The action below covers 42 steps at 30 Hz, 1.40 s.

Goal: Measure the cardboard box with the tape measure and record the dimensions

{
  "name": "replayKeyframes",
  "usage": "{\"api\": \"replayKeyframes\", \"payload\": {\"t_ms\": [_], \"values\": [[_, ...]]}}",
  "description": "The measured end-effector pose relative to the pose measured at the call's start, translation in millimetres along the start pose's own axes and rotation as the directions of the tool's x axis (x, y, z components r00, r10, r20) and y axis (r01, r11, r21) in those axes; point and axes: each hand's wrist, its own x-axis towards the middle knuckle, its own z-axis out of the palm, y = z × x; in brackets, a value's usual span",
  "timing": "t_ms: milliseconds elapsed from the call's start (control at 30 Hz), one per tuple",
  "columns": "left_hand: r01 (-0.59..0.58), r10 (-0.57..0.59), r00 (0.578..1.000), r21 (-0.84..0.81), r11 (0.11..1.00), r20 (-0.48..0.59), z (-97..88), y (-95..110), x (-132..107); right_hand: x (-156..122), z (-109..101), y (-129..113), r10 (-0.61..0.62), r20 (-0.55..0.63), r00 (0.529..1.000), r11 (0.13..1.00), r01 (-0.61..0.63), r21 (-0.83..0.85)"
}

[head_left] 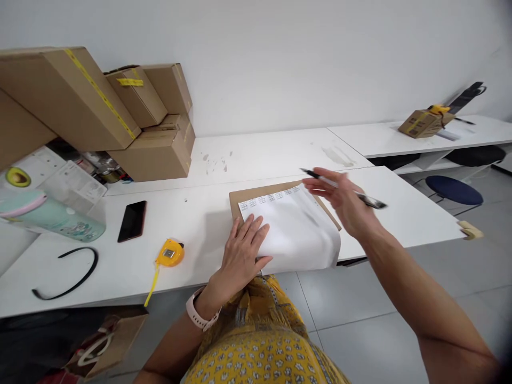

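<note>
My left hand (pixel 242 245) lies flat with fingers spread on the left part of a white sheet of paper (pixel 288 234). Small rows of dark writing or print run along the sheet's top edge, too small to read. Beneath the paper is a brown cardboard piece (pixel 236 200), showing at the back and at the right side. The paper's near edge bends down over the table's front edge. Above the right side of the sheet, my right hand (pixel 344 200) grips a black and clear pen (pixel 326 180), its tip pointing left, off the paper. The pen's rear end is blurred.
An orange tape measure (pixel 170 253), a phone (pixel 133 221), a black curved band (pixel 90 272) and a mint green bottle (pixel 60 218) lie to the left. Cardboard boxes (pixel 156 154) are stacked at the back left. A smaller box (pixel 420 124) sits far right, near a blue stool (pixel 454 190).
</note>
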Motion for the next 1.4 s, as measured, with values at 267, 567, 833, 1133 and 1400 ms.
{"api": "replayKeyframes", "payload": {"t_ms": [267,567,833,1133,1400], "values": [[0.008,-0.007,0.999,-0.014,1.0,0.048,-11.8,1,4,54,39,38,0.43,0.13,0.893,0.854,-0.45,0.263],[-0.076,0.056,0.932,0.042,0.996,0.359,5.0,46,83,43,38,61,0.257,0.116,0.959,0.961,-0.267,0.074],[-0.143,0.077,0.878,0.105,0.984,0.473,3.0,37,96,50,26,56,0.257,0.178,0.95,0.966,-0.25,-0.062],[-0.017,0.026,0.92,-0.027,0.999,0.391,10.3,40,96,51,27,65,0.173,0.114,0.978,0.965,-0.146,-0.216],[0.011,-0.011,0.901,0.001,1.0,0.435,9.6,45,104,50,21,63,0.169,0.156,0.973,0.95,-0.118,-0.288]]}}
